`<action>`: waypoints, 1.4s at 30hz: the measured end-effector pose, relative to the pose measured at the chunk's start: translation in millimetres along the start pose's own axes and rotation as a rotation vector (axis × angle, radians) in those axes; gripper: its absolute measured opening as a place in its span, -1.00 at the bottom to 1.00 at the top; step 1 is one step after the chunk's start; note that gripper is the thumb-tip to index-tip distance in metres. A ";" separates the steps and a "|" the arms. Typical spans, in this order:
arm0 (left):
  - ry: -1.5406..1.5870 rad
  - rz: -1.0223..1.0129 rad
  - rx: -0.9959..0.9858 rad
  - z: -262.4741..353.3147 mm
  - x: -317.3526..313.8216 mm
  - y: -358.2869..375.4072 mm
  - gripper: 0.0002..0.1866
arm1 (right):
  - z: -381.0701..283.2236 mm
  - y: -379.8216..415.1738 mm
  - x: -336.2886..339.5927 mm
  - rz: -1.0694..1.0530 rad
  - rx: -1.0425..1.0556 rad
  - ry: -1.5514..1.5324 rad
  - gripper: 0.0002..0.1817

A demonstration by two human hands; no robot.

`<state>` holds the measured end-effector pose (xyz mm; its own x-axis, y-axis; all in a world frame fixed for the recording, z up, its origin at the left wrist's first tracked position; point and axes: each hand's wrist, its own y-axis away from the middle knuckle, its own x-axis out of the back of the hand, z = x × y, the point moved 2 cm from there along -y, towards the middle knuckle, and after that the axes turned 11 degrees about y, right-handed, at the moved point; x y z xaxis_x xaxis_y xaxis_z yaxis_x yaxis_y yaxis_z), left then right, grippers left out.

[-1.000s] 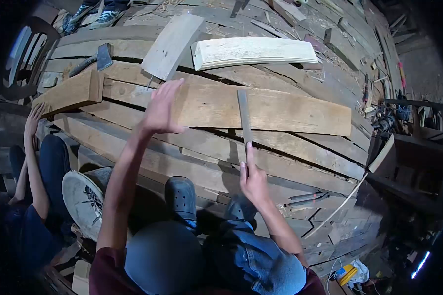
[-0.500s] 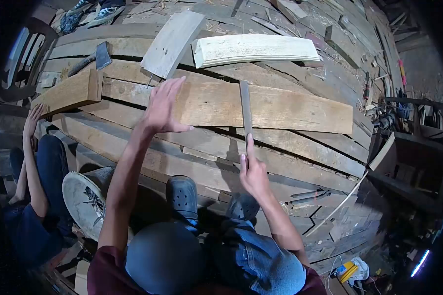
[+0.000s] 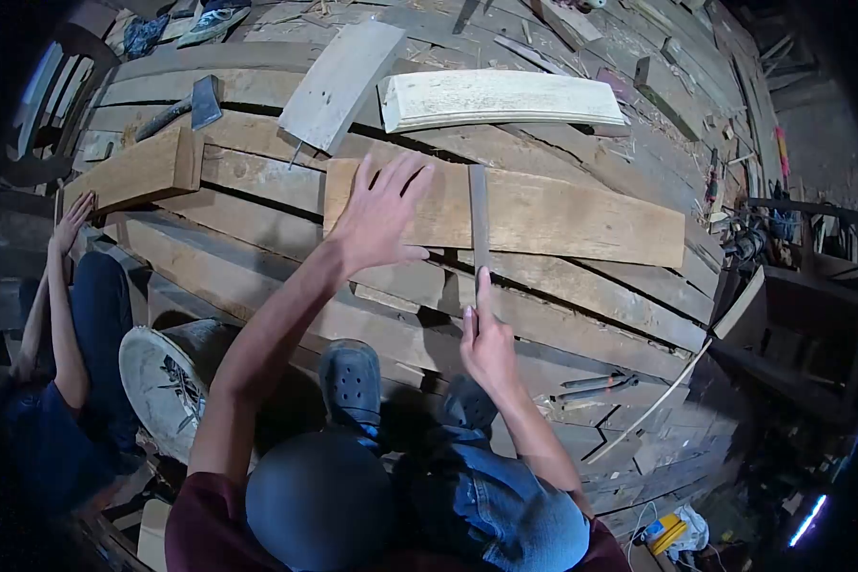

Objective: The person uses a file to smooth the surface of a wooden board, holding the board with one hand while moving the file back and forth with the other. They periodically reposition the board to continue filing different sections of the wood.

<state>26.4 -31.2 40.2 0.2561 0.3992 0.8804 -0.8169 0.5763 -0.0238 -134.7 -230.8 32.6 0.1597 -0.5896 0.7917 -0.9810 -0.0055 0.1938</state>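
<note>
A tan wooden plank lies across the slatted boards in front of me. Over its left part my left hand is spread flat, fingers apart, thumb stretched toward the plank's near edge. My right hand is closed around the near end of a long flat grey metal bar, index finger laid along it. The bar crosses the plank's width near the middle, its far tip at the plank's far edge.
Beyond the plank lie a white moulded piece, a grey board and a hatchet. At left, a co-worker's hand touches a thick wooden block. A bucket of metal pieces and pliers are nearby.
My left hand has shifted right along the plank, toward the bar, uncovering the plank's left end. My right hand and the bar have barely moved.
</note>
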 end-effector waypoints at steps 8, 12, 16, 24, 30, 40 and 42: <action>-0.054 -0.062 0.050 1.1 1.1 -9.3 0.33 | 1.9 -17.1 -4.6 0.059 -0.018 0.033 -0.22; -0.029 -0.031 0.030 0.5 2.3 -8.4 0.29 | 9.3 9.7 -8.8 0.040 -0.030 0.055 -0.22; -0.030 -0.077 0.089 2.5 2.1 -11.0 0.30 | 7.3 -24.8 -0.7 0.044 0.005 0.026 -0.21; -0.047 -0.068 0.095 3.7 2.6 -11.7 0.36 | 12.9 -1.1 -8.6 0.065 0.015 0.020 -0.20; -0.034 -0.049 0.085 6.1 5.1 -11.3 0.36 | 15.9 10.7 -9.4 0.016 -0.019 0.074 -0.17; -0.097 -0.108 0.115 11.1 9.8 -15.7 0.40 | 12.0 2.8 -4.7 0.032 0.008 0.042 -0.18; -0.035 -0.090 0.106 8.2 7.9 -15.1 0.42 | 12.6 3.2 -6.3 0.032 0.002 0.034 -0.18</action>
<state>36.5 -42.6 51.4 0.3140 0.3235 0.8926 -0.8419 0.5295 0.1043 -140.2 -237.3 20.9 0.1322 -0.5615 0.8168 -0.9858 0.0113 0.1673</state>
